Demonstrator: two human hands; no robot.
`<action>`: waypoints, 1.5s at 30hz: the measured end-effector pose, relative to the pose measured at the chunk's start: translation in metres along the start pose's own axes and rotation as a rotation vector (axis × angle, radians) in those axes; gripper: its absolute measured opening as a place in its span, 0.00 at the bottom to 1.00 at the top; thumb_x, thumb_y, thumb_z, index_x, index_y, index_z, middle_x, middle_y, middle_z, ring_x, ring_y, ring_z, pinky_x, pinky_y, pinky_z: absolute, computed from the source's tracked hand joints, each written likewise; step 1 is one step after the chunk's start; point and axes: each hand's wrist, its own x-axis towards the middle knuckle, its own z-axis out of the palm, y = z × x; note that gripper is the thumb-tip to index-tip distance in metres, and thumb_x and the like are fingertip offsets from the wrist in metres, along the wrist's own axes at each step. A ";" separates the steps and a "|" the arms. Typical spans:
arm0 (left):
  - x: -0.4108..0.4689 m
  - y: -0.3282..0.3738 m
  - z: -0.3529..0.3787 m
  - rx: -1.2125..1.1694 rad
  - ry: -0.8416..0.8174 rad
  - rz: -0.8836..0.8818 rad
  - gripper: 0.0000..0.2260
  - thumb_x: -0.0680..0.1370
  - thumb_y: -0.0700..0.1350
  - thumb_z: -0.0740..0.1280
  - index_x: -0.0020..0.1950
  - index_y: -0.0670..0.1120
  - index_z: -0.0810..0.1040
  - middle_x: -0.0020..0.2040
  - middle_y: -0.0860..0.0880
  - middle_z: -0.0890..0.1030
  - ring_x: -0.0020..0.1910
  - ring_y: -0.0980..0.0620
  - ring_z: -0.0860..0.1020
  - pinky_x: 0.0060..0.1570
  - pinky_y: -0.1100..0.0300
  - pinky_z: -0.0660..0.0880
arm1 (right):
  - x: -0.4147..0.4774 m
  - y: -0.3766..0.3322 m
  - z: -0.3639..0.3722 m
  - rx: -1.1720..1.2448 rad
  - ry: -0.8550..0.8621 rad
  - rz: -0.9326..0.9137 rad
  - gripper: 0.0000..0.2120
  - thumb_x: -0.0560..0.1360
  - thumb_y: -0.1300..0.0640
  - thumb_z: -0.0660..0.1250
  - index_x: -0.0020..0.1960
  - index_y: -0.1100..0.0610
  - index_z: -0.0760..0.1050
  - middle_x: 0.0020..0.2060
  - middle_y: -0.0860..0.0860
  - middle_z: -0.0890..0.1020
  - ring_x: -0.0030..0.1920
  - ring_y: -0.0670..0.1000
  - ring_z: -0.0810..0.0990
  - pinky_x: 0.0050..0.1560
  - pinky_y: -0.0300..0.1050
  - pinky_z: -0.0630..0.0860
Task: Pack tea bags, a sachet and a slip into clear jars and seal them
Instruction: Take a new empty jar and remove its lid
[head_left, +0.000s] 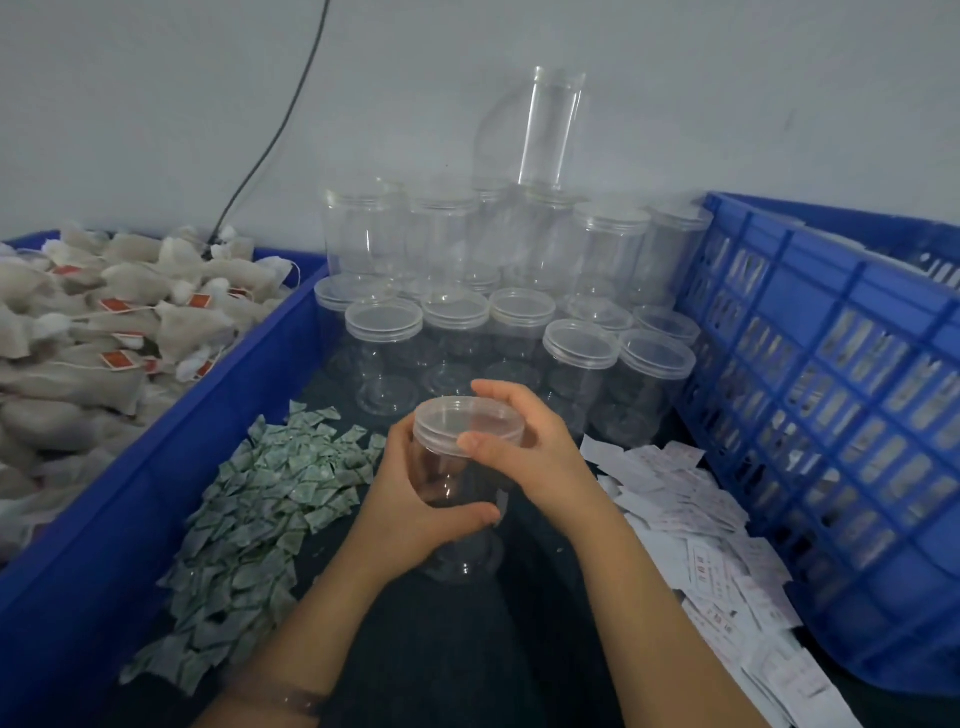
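I am holding a clear jar (451, 480) upright in front of me, over the middle of the dark worktop (457, 654). The plastic is too clear for me to tell whether its base is touching the surface. My left hand (410, 499) is wrapping round the jar's body, the fingers (467, 515) curling tight against the wall. My right hand (535, 447) is gripping the lid (467, 418), which is sitting on the jar's mouth. Its fingers are bending over the far rim and the thumb is pressing on the near edge. Nothing is showing inside the jar.

Just to the left of the jar, green-printed sachets (260, 509) are lying in a loose heap on the worktop. Just to the right, white slips (701, 535) are spreading along the foot of a blue crate (831, 395). On the far left, tea bags (93, 332) with red tags are filling a blue bin (171, 467). Behind my hands, empty jars (493, 322) with lids on are standing stacked in two tiers against the wall, with one more perching tilted on top. A black cable (270, 145) is running down the wall behind the bin. A bracelet (296, 699) is showing on my left wrist.
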 end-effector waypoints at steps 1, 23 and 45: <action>0.000 0.002 0.001 0.037 0.040 0.032 0.42 0.55 0.47 0.80 0.66 0.54 0.66 0.58 0.62 0.78 0.59 0.60 0.78 0.52 0.67 0.75 | 0.001 -0.005 0.002 -0.062 0.001 0.002 0.30 0.59 0.42 0.75 0.60 0.41 0.73 0.58 0.39 0.77 0.54 0.36 0.78 0.48 0.32 0.75; -0.004 -0.009 -0.001 -0.024 0.066 0.012 0.37 0.57 0.45 0.79 0.63 0.52 0.68 0.58 0.57 0.80 0.58 0.56 0.79 0.53 0.65 0.75 | 0.009 -0.016 -0.002 -0.657 -0.084 -0.050 0.45 0.53 0.25 0.69 0.67 0.41 0.69 0.59 0.37 0.66 0.60 0.37 0.64 0.52 0.27 0.62; -0.006 0.005 0.000 0.139 0.096 0.057 0.37 0.55 0.48 0.81 0.54 0.74 0.68 0.58 0.57 0.78 0.56 0.62 0.78 0.47 0.72 0.74 | -0.002 -0.028 0.025 -0.746 0.046 -0.136 0.39 0.64 0.30 0.67 0.71 0.44 0.64 0.61 0.43 0.61 0.59 0.45 0.65 0.67 0.52 0.65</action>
